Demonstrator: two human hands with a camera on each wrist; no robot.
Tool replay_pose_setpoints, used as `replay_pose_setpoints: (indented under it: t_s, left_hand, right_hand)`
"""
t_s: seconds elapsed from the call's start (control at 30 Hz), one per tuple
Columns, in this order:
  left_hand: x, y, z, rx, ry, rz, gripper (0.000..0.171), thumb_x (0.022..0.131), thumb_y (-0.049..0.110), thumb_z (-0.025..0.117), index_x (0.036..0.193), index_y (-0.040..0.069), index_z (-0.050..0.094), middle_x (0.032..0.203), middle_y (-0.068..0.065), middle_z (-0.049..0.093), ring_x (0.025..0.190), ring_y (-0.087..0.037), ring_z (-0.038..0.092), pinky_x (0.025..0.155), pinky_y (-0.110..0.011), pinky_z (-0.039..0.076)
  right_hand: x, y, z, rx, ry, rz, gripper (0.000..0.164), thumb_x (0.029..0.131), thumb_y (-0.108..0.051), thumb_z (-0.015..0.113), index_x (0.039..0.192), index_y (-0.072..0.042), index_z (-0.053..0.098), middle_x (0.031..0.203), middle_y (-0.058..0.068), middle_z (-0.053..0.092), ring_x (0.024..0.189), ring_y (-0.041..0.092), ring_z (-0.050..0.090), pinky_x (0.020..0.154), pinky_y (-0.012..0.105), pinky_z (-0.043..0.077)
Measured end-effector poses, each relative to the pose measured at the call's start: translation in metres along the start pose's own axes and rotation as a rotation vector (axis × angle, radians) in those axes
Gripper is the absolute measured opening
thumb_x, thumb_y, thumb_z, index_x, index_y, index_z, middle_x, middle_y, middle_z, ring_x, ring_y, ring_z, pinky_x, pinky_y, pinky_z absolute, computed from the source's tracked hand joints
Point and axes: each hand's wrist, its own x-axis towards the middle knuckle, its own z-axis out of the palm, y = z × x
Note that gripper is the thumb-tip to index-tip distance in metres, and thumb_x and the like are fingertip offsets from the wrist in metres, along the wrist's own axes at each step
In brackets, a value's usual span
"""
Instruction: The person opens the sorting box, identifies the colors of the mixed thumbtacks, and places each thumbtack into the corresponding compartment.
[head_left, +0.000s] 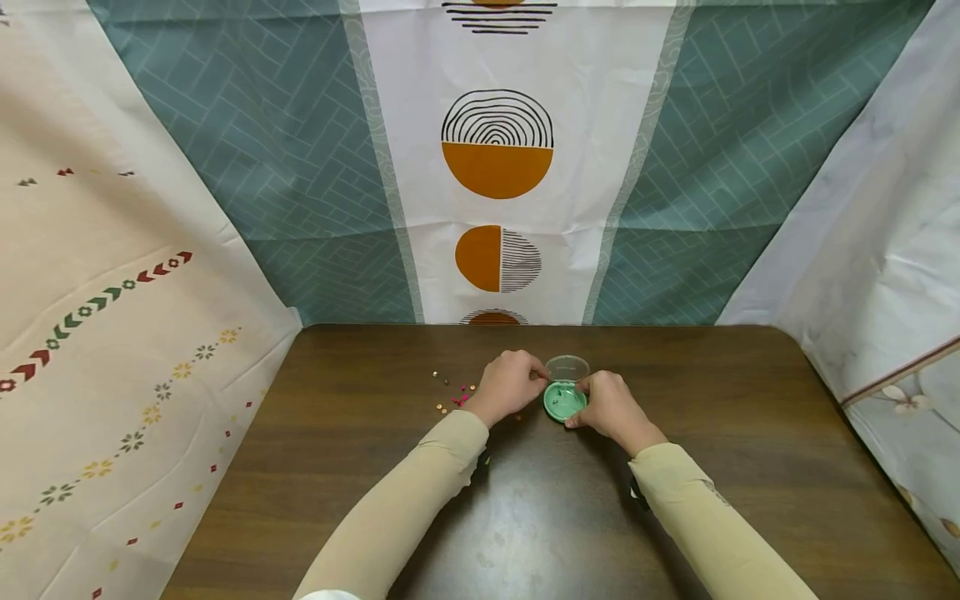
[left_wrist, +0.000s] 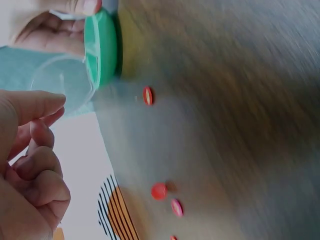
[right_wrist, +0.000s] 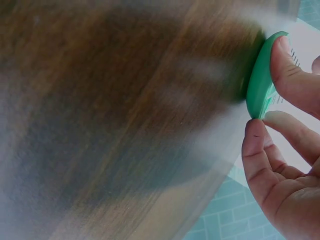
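A small round green container [head_left: 554,412] with a hinged clear lid [head_left: 567,363] stands near the middle of the table, its lid raised. My right hand [head_left: 611,407] grips the container by its rim, thumb on one side and fingertips on the other. A few small dark bits show inside it. Left of the container, my left hand [head_left: 512,383] hovers by the lid, its index finger stretched toward it and the other fingers curled. Whether a small piece sits between its fingertips is hidden. A red disc [left_wrist: 148,96] lies on the table below the left hand.
Several small pink, red and gold pieces [head_left: 463,399] lie scattered on the brown wooden table [head_left: 360,467] left of my left hand. A patterned curtain [head_left: 495,275] hangs behind the table's far edge, with fabric on both sides.
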Motion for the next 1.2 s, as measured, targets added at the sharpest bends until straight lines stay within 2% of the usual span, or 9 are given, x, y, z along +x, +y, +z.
replay_pose_setpoints:
  t_s: [0.1,0.27,0.37,0.57,0.73,0.83,0.97,1.07,1.2]
  left_hand:
    - [-0.003,-0.008,-0.003,-0.004,0.032,-0.020,0.009,0.085,0.028,0.065,0.086,0.026,0.074,0.081,0.014,0.068,0.070,-0.002,0.058,0.060,-0.025,0.048]
    - [-0.011,-0.021,-0.006,-0.019,0.022,-0.054,0.009,0.085,0.028,0.065,0.085,0.026,0.073,0.080,0.014,0.067,0.069,-0.002,0.058,0.060,-0.025,0.048]
    - [-0.016,-0.030,-0.013,-0.025,0.017,-0.071,0.009,0.086,0.028,0.064,0.086,0.025,0.073,0.081,0.012,0.068,0.070,-0.003,0.058,0.062,-0.026,0.049]
    - [-0.021,-0.060,-0.044,-0.006,0.085,-0.128,0.012,0.086,0.029,0.064,0.087,0.024,0.075,0.082,0.011,0.070,0.067,-0.005,0.061,0.062,-0.029,0.050]
    - [-0.026,-0.094,-0.071,0.008,0.147,-0.247,0.012,0.087,0.026,0.065,0.088,0.020,0.075,0.082,0.007,0.071,0.064,-0.009,0.060,0.054,-0.029,0.047]
    - [-0.031,-0.111,-0.080,0.012,0.127,-0.317,0.013,0.087,0.025,0.065,0.090,0.018,0.075,0.087,0.004,0.072,0.065,-0.012,0.061,0.052,-0.029,0.046]
    - [-0.038,-0.127,-0.081,0.032,0.064,-0.377,0.013,0.086,0.027,0.067,0.090,0.019,0.076,0.092,0.001,0.072,0.071,-0.015,0.062,0.055,-0.032,0.048]
    - [-0.042,-0.134,-0.078,0.053,0.029,-0.419,0.013,0.085,0.030,0.068,0.089,0.020,0.075,0.093,0.002,0.072,0.076,-0.016,0.063,0.061,-0.035,0.049]
    - [-0.045,-0.137,-0.073,0.079,0.000,-0.454,0.015,0.084,0.033,0.068,0.088,0.020,0.075,0.092,0.002,0.072,0.075,-0.016,0.063,0.060,-0.035,0.049]
  right_hand:
    - [0.000,0.002,0.001,-0.017,0.018,-0.011,0.049,0.050,-0.028,0.092,0.088,-0.004,0.073,0.091,0.006,0.070,0.078,0.018,0.057,0.070,0.036,0.047]
    - [0.001,0.002,0.001,-0.034,0.034,-0.013,0.054,0.049,-0.029,0.092,0.092,-0.004,0.073,0.097,0.009,0.071,0.084,0.021,0.061,0.075,0.039,0.049]
    - [0.001,0.003,0.002,-0.032,0.029,-0.009,0.054,0.050,-0.029,0.092,0.094,-0.004,0.072,0.099,0.010,0.071,0.086,0.023,0.061,0.077,0.040,0.049]
    - [-0.001,0.003,0.001,-0.025,0.028,-0.007,0.054,0.051,-0.029,0.091,0.095,-0.004,0.073,0.100,0.010,0.071,0.087,0.023,0.061,0.077,0.040,0.049]
    - [-0.001,0.003,-0.001,-0.033,0.025,-0.019,0.047,0.051,-0.029,0.092,0.088,-0.006,0.073,0.088,0.005,0.070,0.076,0.018,0.056,0.069,0.035,0.046]
    - [-0.001,0.003,-0.001,-0.036,0.022,-0.031,0.043,0.051,-0.028,0.091,0.083,-0.007,0.071,0.079,0.002,0.068,0.070,0.017,0.051,0.064,0.031,0.042]
    - [-0.002,0.001,-0.001,-0.043,0.020,-0.044,0.040,0.050,-0.028,0.092,0.078,-0.008,0.070,0.073,0.002,0.064,0.067,0.016,0.047,0.060,0.029,0.038]
    - [-0.002,0.000,0.000,-0.044,0.016,-0.049,0.040,0.050,-0.028,0.092,0.078,-0.008,0.070,0.072,0.001,0.064,0.067,0.016,0.047,0.060,0.029,0.038]
    - [-0.002,-0.002,0.001,-0.043,0.014,-0.047,0.042,0.050,-0.028,0.092,0.080,-0.008,0.070,0.075,0.001,0.065,0.067,0.016,0.048,0.061,0.029,0.039]
